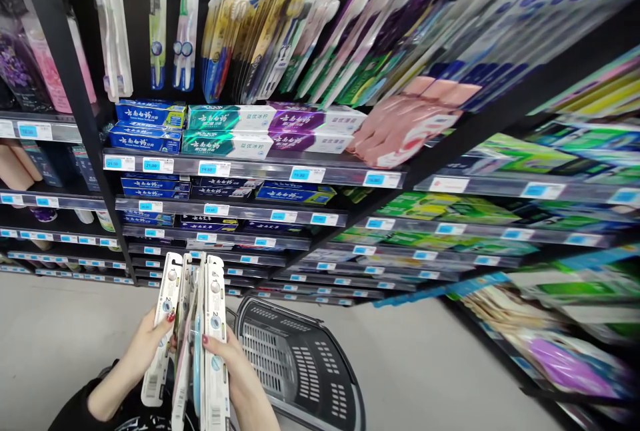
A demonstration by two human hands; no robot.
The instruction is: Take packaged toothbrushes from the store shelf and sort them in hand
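Both my hands hold a fanned bunch of white toothbrush packs [193, 324], upright at the bottom left of the head view. My left hand [147, 344] grips the leftmost pack from the side, thumb on its front. My right hand [233, 358] holds the right-hand packs, thumb pressed on one. The packs stand in front of the lower shelves. A dark plastic shopping basket [300, 364] sits on the floor just right of my right hand.
Black shelving [250, 168] fills the view: toothbrush packs hang on hooks [270, 31] at the top, toothpaste boxes [230, 131] lie below, blue price tags line the edges. More shelves run along the right, blurred. Pale floor [65, 338] lies at the bottom left.
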